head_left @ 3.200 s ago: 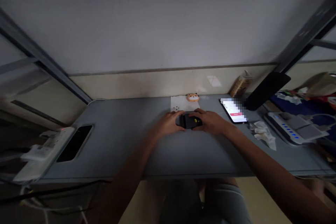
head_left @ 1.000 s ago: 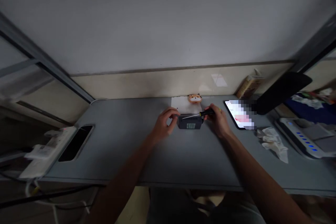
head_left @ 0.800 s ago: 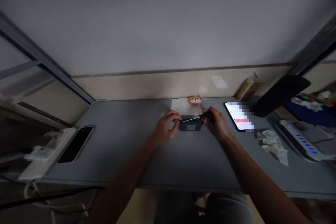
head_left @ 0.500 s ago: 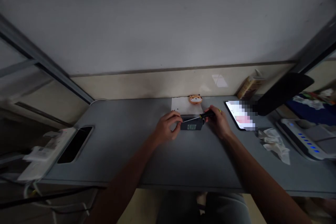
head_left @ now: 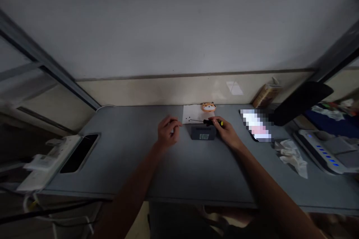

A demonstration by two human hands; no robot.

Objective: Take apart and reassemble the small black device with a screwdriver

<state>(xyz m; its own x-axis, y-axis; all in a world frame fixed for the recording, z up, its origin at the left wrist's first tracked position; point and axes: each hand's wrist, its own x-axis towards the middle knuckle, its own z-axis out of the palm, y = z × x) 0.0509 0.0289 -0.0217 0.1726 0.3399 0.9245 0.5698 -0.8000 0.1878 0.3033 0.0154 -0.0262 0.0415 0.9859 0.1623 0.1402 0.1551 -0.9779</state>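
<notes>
My right hand (head_left: 226,130) is closed around the black and yellow handle of a screwdriver (head_left: 209,121). Its thin shaft points left, over a sheet of white paper (head_left: 198,111). Just below stands a dark grey box (head_left: 203,134) with a row of vent slots and a pale label on the side facing me. To the left of the box, apart from it, is my left hand (head_left: 168,131), fingers curled in toward the thumb; whether anything small is between them is hidden. Several tiny dark specks, perhaps screws, lie on the paper by the screwdriver tip.
An orange animal-face item (head_left: 209,107) sits on the paper's back edge. To the right are a lit phone (head_left: 256,127), crumpled tissue (head_left: 293,157), a carton (head_left: 266,95) and a white device with blue lights (head_left: 322,153). A dark phone (head_left: 80,153) and a power strip (head_left: 50,166) lie left.
My left hand has let go of the box's left end and moved left. The screwdriver has shifted left and up off the box, its tip now over the paper.
</notes>
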